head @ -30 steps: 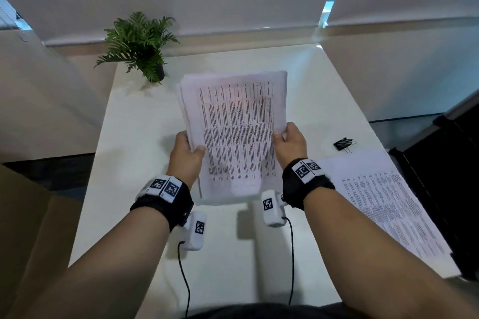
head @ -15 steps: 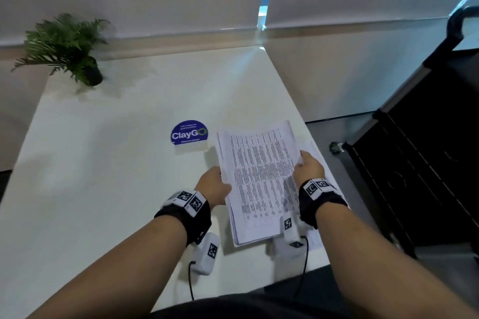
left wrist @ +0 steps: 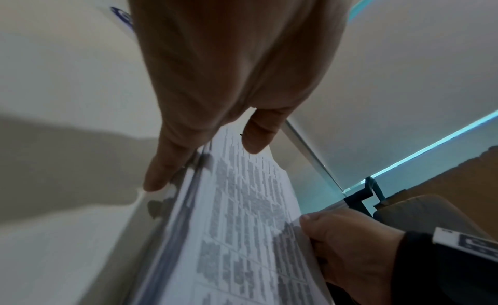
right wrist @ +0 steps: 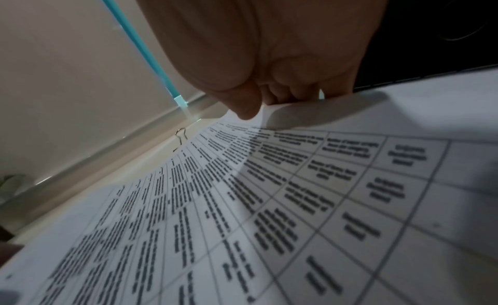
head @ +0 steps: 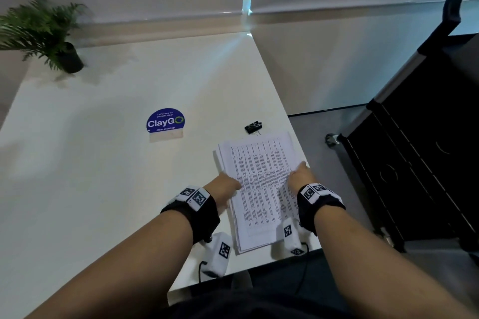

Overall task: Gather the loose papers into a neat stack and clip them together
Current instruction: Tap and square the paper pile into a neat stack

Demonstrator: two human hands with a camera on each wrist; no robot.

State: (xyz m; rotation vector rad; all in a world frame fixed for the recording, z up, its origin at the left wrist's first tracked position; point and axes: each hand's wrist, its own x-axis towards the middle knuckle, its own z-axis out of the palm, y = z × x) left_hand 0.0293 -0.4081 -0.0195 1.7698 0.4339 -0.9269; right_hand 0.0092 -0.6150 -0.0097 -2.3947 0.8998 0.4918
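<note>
While both hands bracket it, the stack of white printed paper sheets (head: pixel 259 189) lies on the pale cream desk (head: pixel 103 163) close to its right edge, long sides running away from the person. Largest to smallest: desk; black cabinet (head: pixel 427 150) standing off the right edge; green potted plant (head: pixel 46 33) at the far left corner; paper stack; blue half-round "ClayGO" sticker (head: pixel 165 122) near the desk's middle; black binder clip (head: pixel 253 126) just beyond the stack's far edge, apart from it.

The left hand (head: pixel 224 186) lies against the stack's left long edge, fingers (left wrist: pixel 161 167) extended beside the edge and thumb over the top sheet; its grip appears loose and open, squaring rather than clasping. The right hand (head: pixel 300 179) takes the right long edge, thumb above and fingers curled beneath, lifting that edge slightly in the right wrist view. Opposed hands on the two long sides probably serve to press offset sheets into line; several edges at the left and far sides are visibly staggered, so gathering seems incomplete. The clip lies within easy reach, presumably for the far short edge once the sheets are flush.
</note>
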